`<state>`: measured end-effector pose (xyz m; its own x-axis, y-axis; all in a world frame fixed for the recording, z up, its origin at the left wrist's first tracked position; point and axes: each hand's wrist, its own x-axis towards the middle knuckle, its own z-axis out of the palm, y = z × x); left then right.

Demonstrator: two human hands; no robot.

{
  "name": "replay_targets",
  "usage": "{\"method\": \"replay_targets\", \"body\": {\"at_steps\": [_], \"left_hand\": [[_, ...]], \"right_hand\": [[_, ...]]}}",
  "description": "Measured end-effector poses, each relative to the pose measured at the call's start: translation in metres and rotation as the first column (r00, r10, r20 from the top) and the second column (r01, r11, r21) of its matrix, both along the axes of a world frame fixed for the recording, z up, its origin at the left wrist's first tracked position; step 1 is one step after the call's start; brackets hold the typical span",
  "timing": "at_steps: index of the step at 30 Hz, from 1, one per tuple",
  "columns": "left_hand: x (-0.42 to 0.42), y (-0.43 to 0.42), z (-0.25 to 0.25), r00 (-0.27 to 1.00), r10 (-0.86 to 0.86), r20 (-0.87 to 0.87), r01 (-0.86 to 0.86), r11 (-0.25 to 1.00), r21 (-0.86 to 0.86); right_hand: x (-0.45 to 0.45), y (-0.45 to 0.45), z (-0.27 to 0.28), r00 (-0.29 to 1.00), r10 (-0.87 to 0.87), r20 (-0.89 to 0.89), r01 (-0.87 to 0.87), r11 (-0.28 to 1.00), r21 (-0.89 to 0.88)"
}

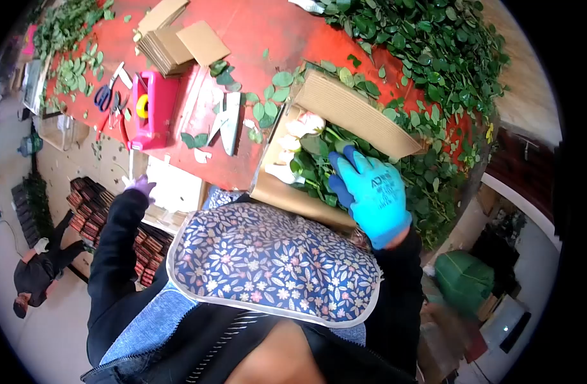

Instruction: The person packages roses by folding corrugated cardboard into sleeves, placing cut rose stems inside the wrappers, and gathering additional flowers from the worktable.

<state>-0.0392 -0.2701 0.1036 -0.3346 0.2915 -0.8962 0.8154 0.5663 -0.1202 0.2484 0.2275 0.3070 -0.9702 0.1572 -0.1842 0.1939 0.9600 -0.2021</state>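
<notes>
My right hand (377,195), in a light-blue glove with dark-blue fingertips, lies with its fingers stretched over the leafy stems of a bunch of roses (319,150). Pale, pink-tinged rose heads (304,125) point left. The bunch lies inside a folded sheet of brown cardboard (357,115), whose far flap stands up and near edge curves by my apron. My left hand (140,187), in a purple glove, is at the table's left front, beside a white panel (174,185). Its fingers look apart, with nothing visible in them.
On the red table (255,32) are a pink tape dispenser (152,112), scissors (103,97), a white-handled stapler-like tool (228,125) and cardboard pieces (172,45). Cut leaves (428,51) are heaped at the right. Another person (37,275) is at the far left.
</notes>
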Motion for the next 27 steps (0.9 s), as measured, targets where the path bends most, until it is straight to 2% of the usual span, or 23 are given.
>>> {"method": "replay_targets", "body": {"at_steps": [1, 2, 3, 4, 5, 7, 9, 10, 11, 13, 14, 18, 19, 21, 23, 24, 25, 26, 27], "left_hand": [[0.005, 0.050, 0.001, 0.994, -0.010, 0.106, 0.017, 0.998, -0.062], [0.019, 0.099, 0.011, 0.980, -0.133, 0.147, 0.133, 0.991, 0.013], [0.032, 0.133, 0.038, 0.990, -0.055, 0.126, -0.008, 0.892, 0.451], [0.042, 0.194, 0.079, 0.972, -0.071, 0.222, -0.083, 0.787, 0.612], [0.050, 0.229, 0.091, 0.926, -0.106, 0.361, -0.217, 0.634, 0.742], [0.068, 0.281, 0.107, 0.829, -0.185, 0.527, -0.358, 0.548, 0.756], [0.078, 0.307, 0.106, 0.821, -0.235, 0.520, -0.287, 0.617, 0.733], [0.080, 0.314, 0.097, 0.772, -0.220, 0.597, -0.275, 0.731, 0.625], [0.081, 0.314, 0.088, 0.771, -0.216, 0.599, -0.285, 0.725, 0.627], [0.085, 0.310, 0.069, 0.721, -0.362, 0.590, -0.373, 0.515, 0.772], [0.089, 0.306, 0.059, 0.752, -0.408, 0.518, -0.362, 0.401, 0.842], [0.075, 0.293, 0.072, 0.806, -0.383, 0.452, -0.320, 0.360, 0.876], [0.070, 0.285, 0.066, 0.848, -0.361, 0.389, -0.294, 0.290, 0.911], [0.045, 0.266, 0.063, 0.909, -0.223, 0.353, -0.305, 0.223, 0.926], [0.014, 0.231, 0.089, 0.935, -0.135, 0.327, -0.238, 0.444, 0.864], [0.006, 0.215, 0.103, 0.930, -0.070, 0.360, -0.248, 0.601, 0.759], [0.002, 0.199, 0.111, 0.925, 0.001, 0.380, -0.257, 0.738, 0.624], [-0.001, 0.183, 0.107, 0.952, -0.014, 0.306, -0.127, 0.890, 0.437], [-0.003, 0.164, 0.099, 0.971, -0.052, 0.234, 0.001, 0.978, 0.211]], "right_hand": [[-0.002, -0.007, 0.011, 1.000, 0.015, 0.022, -0.015, 1.000, 0.003], [-0.003, -0.012, 0.022, 0.993, 0.056, 0.107, -0.049, 0.996, -0.069], [-0.008, -0.015, 0.028, 0.977, 0.103, 0.189, -0.077, 0.987, -0.141], [-0.006, -0.020, 0.009, 0.990, 0.138, 0.015, -0.135, 0.982, -0.133], [-0.004, -0.021, -0.012, 0.988, 0.144, 0.064, -0.128, 0.971, -0.202], [-0.006, -0.020, -0.041, 0.964, 0.149, 0.221, -0.099, 0.969, -0.224], [-0.004, -0.024, -0.063, 0.980, 0.126, 0.152, -0.083, 0.962, -0.261], [-0.003, -0.023, -0.069, 0.989, 0.080, 0.125, -0.036, 0.948, -0.316], [-0.002, -0.022, -0.074, 0.988, 0.088, 0.130, -0.043, 0.949, -0.312], [-0.001, -0.022, -0.083, 0.988, 0.058, 0.144, -0.002, 0.933, -0.359], [-0.003, -0.023, -0.084, 0.980, 0.068, 0.187, 0.001, 0.937, -0.348], [0.000, -0.024, -0.093, 0.975, 0.079, 0.207, 0.006, 0.925, -0.381], [0.000, -0.024, -0.092, 0.976, 0.090, 0.201, -0.007, 0.924, -0.382], [0.001, -0.025, -0.090, 0.975, 0.100, 0.198, -0.016, 0.922, -0.387], [-0.002, -0.025, -0.086, 0.973, 0.106, 0.203, -0.021, 0.924, -0.382], [-0.003, -0.024, -0.086, 0.973, 0.107, 0.203, -0.020, 0.920, -0.391], [-0.004, -0.023, -0.086, 0.970, 0.128, 0.209, -0.039, 0.923, -0.383], [-0.003, -0.023, -0.086, 0.966, 0.148, 0.214, -0.058, 0.924, -0.377], [-0.003, -0.024, -0.085, 0.967, 0.146, 0.209, -0.054, 0.918, -0.392]]}}
